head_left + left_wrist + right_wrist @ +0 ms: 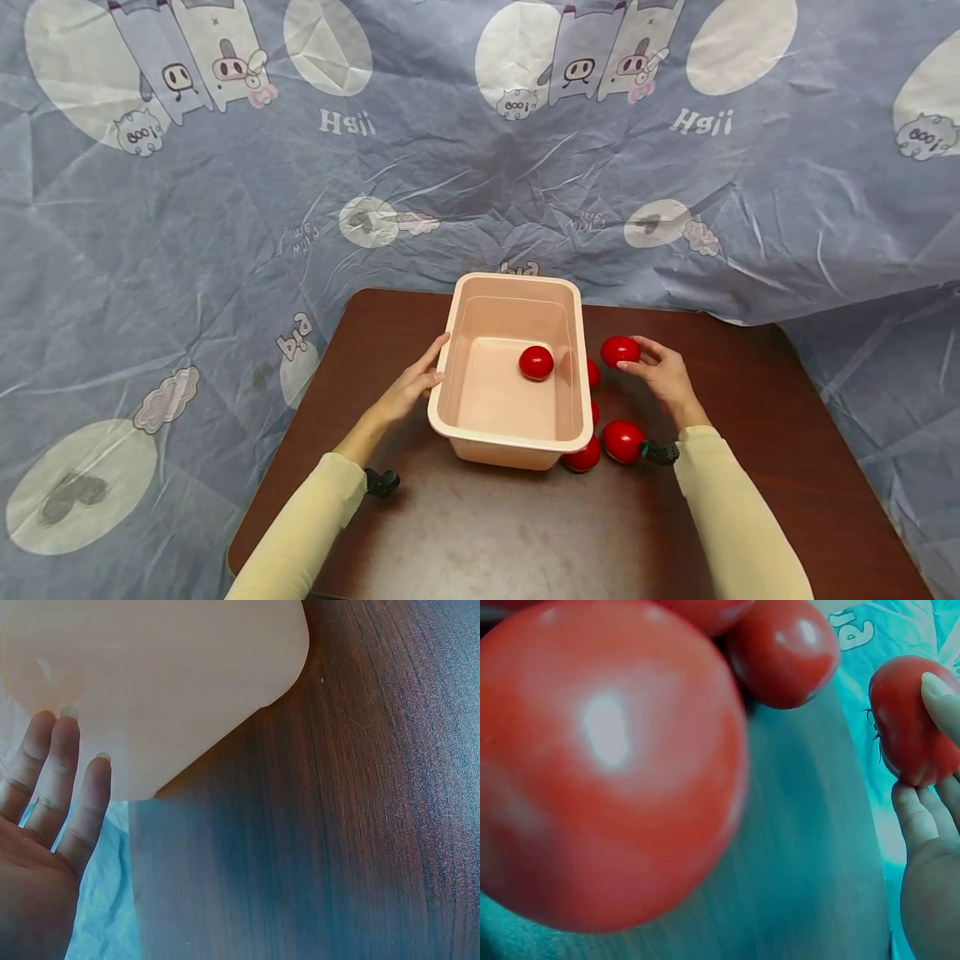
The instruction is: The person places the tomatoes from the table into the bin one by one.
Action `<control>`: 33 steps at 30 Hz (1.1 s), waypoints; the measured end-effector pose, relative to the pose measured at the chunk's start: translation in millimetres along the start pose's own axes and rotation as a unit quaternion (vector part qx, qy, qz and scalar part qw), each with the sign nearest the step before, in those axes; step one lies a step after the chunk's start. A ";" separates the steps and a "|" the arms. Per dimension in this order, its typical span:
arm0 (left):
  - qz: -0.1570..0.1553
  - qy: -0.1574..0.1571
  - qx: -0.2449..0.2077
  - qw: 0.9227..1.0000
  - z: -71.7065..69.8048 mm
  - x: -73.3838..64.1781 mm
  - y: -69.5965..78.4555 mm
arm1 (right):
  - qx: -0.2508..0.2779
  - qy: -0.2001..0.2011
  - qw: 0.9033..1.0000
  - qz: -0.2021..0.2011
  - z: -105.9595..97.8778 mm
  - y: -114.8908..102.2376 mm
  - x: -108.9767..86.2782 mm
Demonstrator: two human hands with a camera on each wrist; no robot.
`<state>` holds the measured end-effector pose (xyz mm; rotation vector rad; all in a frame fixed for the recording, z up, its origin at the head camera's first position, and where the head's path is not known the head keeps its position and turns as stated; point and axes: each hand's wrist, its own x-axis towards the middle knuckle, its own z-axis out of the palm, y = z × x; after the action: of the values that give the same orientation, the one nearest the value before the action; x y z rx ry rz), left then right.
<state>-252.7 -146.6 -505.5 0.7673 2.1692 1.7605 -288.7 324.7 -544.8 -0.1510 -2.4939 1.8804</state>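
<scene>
A pale pink plastic bin (468, 454) stands on the table with one tomato (536, 363) inside. My left hand (408, 390) touches the bin's left side; in the left wrist view its fingers (94, 799) are straight against the outer wall. To the right of the bin, my right hand (666, 375) pinches a red tomato (619, 352) between thumb and fingers. That held tomato (904, 724), with a bit of green stem, shows at the right of the right wrist view. Below it on the table is a tomato (623, 442) near the right wrist.
More tomatoes lie along the bin's right side: one (582, 455) at its near corner, others (593, 374) partly hidden by its wall. The dark brown wooden table (517, 533) meets a blue-grey printed cloth (450, 167) hanging behind.
</scene>
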 end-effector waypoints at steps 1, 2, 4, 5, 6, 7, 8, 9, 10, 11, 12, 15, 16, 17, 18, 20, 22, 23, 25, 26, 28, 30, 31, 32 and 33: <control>0.000 0.000 0.001 1.000 -0.2 -0.1 -0.4 | 0.004 0.000 1.000 0.000 -0.1 -3.0 -0.6; 0.000 0.000 0.002 1.000 -0.5 -0.2 -0.8 | 0.008 -0.001 1.000 0.000 -0.4 -5.7 -0.8; -0.007 -0.003 0.003 1.000 -0.5 -2.5 8.1 | 0.011 0.002 1.000 0.000 0.3 -9.5 -0.6; -0.005 -0.003 0.005 1.000 -1.0 -2.8 7.8 | 0.011 0.002 1.000 -0.005 0.2 -7.4 1.4; -0.004 -0.004 0.006 1.000 -1.1 -3.1 7.8 | 0.010 0.002 1.000 -0.010 0.2 -5.5 3.2; -0.005 -0.004 0.007 1.000 -1.3 -3.4 7.4 | 0.011 0.001 1.000 -0.015 0.7 -6.6 3.4; -0.005 -0.004 0.007 1.000 -1.7 -3.6 7.4 | 0.013 -0.001 1.000 -0.019 1.1 -8.0 3.5; -0.005 -0.004 0.007 1.000 -1.7 -3.9 7.4 | 0.019 -0.001 1.000 -0.021 1.6 -9.4 3.7; -0.004 -0.004 0.006 1.000 -1.8 -4.0 7.3 | 0.021 -0.006 0.999 -0.028 1.7 -11.4 3.6; -0.004 -0.005 0.004 1.000 -1.8 -3.8 7.0 | 0.026 -0.010 0.999 -0.034 1.8 -13.4 3.5; -0.004 -0.007 0.001 1.000 -1.7 -3.6 6.7 | 0.030 -0.012 0.999 -0.038 2.0 -15.9 3.3; -0.005 -0.012 -0.007 1.000 -1.8 -2.9 5.9 | 0.048 -0.020 0.997 -0.050 2.5 -24.6 2.0; -0.005 -0.013 -0.009 1.000 -2.1 -2.6 5.7 | 0.047 -0.025 0.997 -0.055 2.2 -27.6 1.4; -0.006 -0.014 -0.009 1.000 -2.2 -2.4 5.7 | 0.048 -0.026 0.997 -0.058 2.2 -30.7 0.9; -0.006 -0.014 -0.007 1.000 -2.5 -2.3 5.6 | 0.054 -0.027 0.997 -0.058 2.0 -33.7 0.5; -0.007 -0.012 -0.002 1.000 -3.1 -2.0 5.6 | 0.061 -0.026 0.996 -0.060 1.2 -39.5 0.1; -0.007 -0.010 -0.001 1.000 -3.5 -1.7 5.8 | 0.070 -0.024 0.995 -0.060 0.3 -44.9 -0.2; -0.006 -0.009 -0.002 1.000 -3.5 -1.4 5.8 | 0.072 -0.024 0.995 -0.061 -0.1 -47.3 -0.3; -0.006 -0.008 -0.003 1.000 -3.3 -1.3 6.0 | 0.081 -0.022 0.995 -0.061 -0.7 -51.4 -0.6; -0.006 -0.008 -0.004 1.000 -2.9 -1.2 6.0 | 0.083 -0.021 0.995 -0.060 -0.6 -53.1 -0.7; -0.005 -0.008 -0.011 1.000 -2.2 -1.2 5.9 | 0.085 -0.023 0.994 -0.058 -0.4 -55.9 -1.2; -0.006 -0.008 -0.009 1.000 -1.4 -1.6 5.7 | 0.088 -0.025 0.994 -0.057 0.2 -58.1 -1.2; -0.006 -0.008 -0.007 1.000 -1.0 -1.7 5.8 | 0.090 -0.025 0.994 -0.056 0.9 -59.2 -1.1; -0.006 -0.008 -0.007 1.000 -0.6 -1.9 5.7 | 0.093 -0.029 0.994 -0.058 1.4 -60.0 -1.1; -0.007 -0.008 -0.006 1.000 -0.5 -2.0 6.3 | 0.095 -0.034 0.993 -0.061 2.2 -61.1 -1.5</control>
<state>-249.7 -147.2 -499.6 0.7594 2.1463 1.7539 -291.5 305.8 -486.7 0.0686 -2.2870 2.0889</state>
